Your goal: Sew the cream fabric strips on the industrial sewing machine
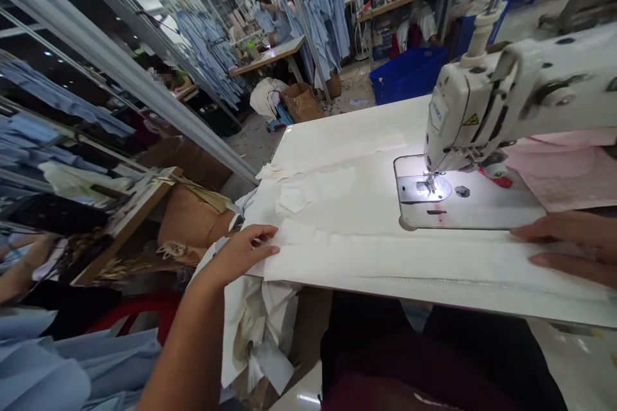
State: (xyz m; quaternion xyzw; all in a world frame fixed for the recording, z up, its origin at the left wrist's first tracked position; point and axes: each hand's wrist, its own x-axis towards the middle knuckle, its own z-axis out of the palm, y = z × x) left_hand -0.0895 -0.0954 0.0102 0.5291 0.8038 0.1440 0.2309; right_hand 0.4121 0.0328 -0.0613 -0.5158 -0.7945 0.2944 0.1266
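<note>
A worker's open left hand (243, 255) and open right hand (569, 247) press flat on white cloth (337, 257) spread across the table (347, 128), beside the needle plate (463, 205) of a sewing machine (482, 103); blue shirts (318, 6) hang beyond.

A white cloth panel (366, 257) lies flat across the bench (347, 131), smaller white fabric pieces (294, 199) resting on top, while its bunched, creased end (260, 327) hangs over the near edge.
</note>
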